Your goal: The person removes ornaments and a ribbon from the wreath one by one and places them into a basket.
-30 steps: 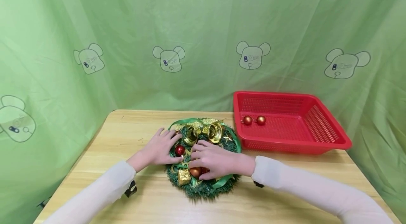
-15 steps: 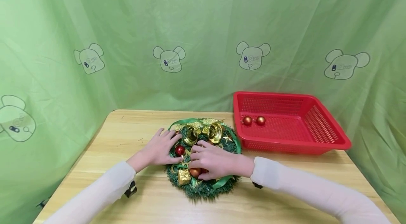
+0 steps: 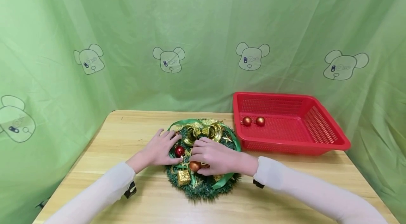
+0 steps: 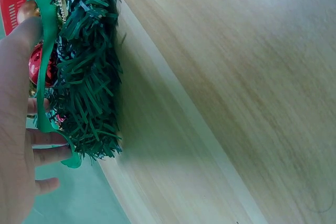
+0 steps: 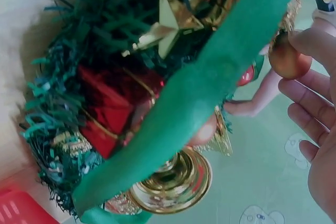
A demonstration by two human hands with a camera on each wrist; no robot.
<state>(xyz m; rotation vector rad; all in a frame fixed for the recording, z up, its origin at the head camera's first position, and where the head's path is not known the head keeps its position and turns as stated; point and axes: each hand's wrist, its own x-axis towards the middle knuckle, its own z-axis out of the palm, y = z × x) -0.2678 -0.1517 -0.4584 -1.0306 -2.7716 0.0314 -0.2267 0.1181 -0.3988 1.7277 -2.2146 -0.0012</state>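
Observation:
A green tinsel Christmas wreath [image 3: 203,190] lies on the table, dressed with gold bells [image 3: 214,132], a red bauble [image 3: 179,151], a gold gift box [image 3: 183,177] and green ribbon [image 3: 223,181]. On its left side rests my left hand [image 3: 160,149], fingers spread and fairly straight. Over the middle of the wreath, my right hand [image 3: 211,157] pinches a copper-gold bauble [image 5: 290,59] between thumb and fingers. The right wrist view also shows a red gift box [image 5: 118,106] and a gold star [image 5: 168,22] on the wreath. Part of the wreath's centre is hidden under the right hand.
A red plastic basket [image 3: 295,143] stands at the back right of the wooden table [image 3: 127,129], close to the wreath. Two copper-gold baubles [image 3: 253,121] lie inside it. A green curtain [image 3: 203,86] with bear prints hangs behind.
My right hand has shifted slightly away from me, and the copper-gold bauble has moved with it. The left hand stays in place on the wreath.

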